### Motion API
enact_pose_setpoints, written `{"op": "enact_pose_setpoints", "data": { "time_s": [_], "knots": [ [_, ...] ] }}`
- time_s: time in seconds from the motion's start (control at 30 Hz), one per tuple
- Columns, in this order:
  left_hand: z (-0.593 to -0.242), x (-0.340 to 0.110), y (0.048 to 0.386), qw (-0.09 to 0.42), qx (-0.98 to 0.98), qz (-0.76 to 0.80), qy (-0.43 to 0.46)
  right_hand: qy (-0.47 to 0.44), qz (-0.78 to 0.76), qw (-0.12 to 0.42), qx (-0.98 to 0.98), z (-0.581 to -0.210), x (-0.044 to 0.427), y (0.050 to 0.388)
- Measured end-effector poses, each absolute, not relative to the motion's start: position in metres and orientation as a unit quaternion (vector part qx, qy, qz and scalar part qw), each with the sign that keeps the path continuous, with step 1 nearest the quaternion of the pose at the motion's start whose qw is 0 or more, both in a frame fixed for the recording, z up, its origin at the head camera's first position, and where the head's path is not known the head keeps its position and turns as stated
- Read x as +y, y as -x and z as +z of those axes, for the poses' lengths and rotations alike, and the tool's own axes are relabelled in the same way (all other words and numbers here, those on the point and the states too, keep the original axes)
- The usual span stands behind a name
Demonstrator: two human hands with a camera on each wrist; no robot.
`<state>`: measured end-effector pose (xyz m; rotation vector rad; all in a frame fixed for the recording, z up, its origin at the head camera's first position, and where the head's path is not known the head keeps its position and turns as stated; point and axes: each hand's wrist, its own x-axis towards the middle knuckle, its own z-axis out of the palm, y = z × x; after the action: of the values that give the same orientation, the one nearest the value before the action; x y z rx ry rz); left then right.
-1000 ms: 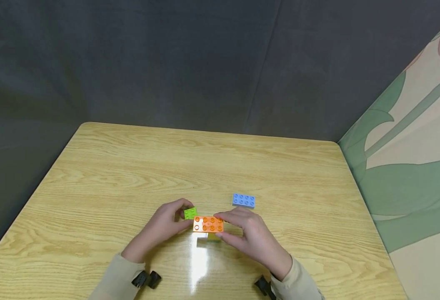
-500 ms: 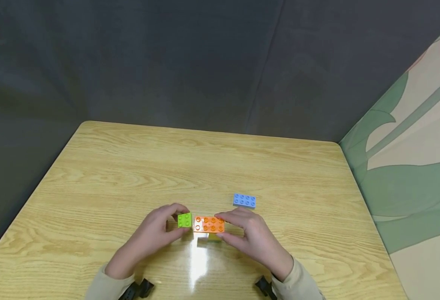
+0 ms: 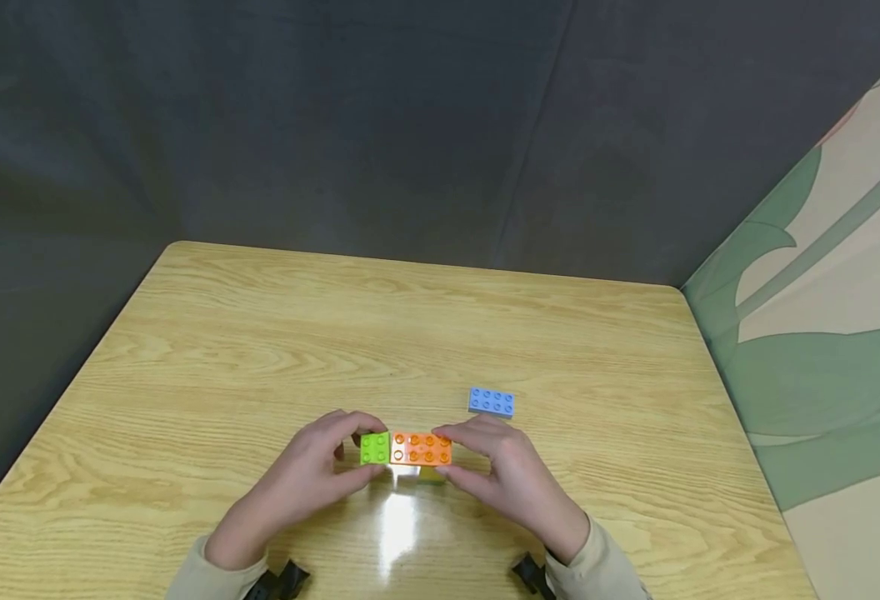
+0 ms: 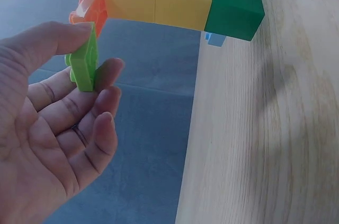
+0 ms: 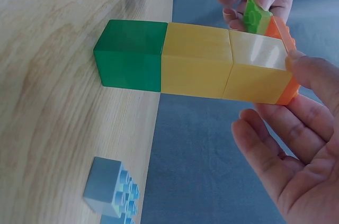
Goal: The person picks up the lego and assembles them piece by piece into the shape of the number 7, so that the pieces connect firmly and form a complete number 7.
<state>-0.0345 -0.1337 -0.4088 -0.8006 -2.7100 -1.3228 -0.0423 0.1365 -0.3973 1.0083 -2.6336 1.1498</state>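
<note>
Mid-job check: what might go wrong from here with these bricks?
Pressing on the left end of the orange brick could tip the tower or pop that brick loose, since that end overhangs the yellow blocks.

The lime brick may slip or twist: the left grip only pinches it between thumb and fingers.

If the right grip drops, it might bump the blue brick lying on the table close to the tower.
</note>
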Motion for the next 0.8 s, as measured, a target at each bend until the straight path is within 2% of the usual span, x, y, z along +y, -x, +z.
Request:
{"op": "enact_pose_setpoints", "data": {
  "time_s": [0.47, 0.8],
  "knots": [
    [-0.416, -0.132, 0.036, -0.002, -0.805, -0.529, 0.269, -0.332, 0.375, 0.046, -0.864, -0.398, 0.136, 0.043],
    [-0.425, -0.131, 0.038, -0.077, -0.708, -0.654, 0.255, -0.330, 0.377, 0.049, -0.864, -0.398, 0.136, 0.043]
  ]
}}
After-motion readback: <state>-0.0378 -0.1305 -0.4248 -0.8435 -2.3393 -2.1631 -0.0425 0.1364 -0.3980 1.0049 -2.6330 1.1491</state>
